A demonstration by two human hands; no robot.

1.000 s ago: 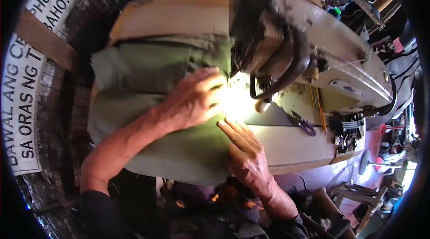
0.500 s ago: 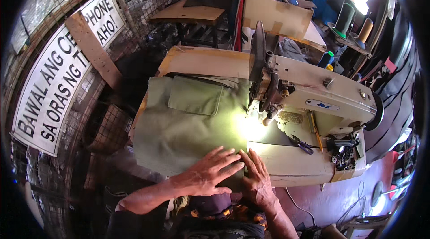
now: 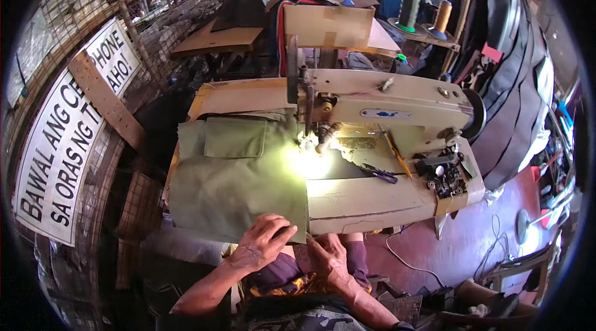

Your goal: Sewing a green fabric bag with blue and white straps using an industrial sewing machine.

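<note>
A flat piece of olive-green fabric (image 3: 217, 185) with a sewn-on patch pocket (image 3: 234, 137) lies left of the sewing machine (image 3: 397, 104), its right side reaching under the lit needle area. Over the fabric's front edge, my left hand (image 3: 261, 243) has its fingers bent and drawn together on the cloth, thumb side partly hidden. My right hand (image 3: 329, 258) is lower, off the table's front edge, with curled fingers at the fabric's near right corner; its fingertips are partly hidden. Purple-handled thread snippers (image 3: 379, 174) lie on the machine bed.
A yellow pencil-like stick (image 3: 397, 154) and a cluster of small black and metal parts (image 3: 444, 173) sit on the right of the table. Thread cones (image 3: 408, 11) stand on a rear shelf. A wire-mesh wall with a white sign (image 3: 68, 145) runs along the left.
Both hands have drawn back toward me. The left has gone from spread flat to bent fingers, and the right has left the cloth's top for its near corner. The head view has shifted.
</note>
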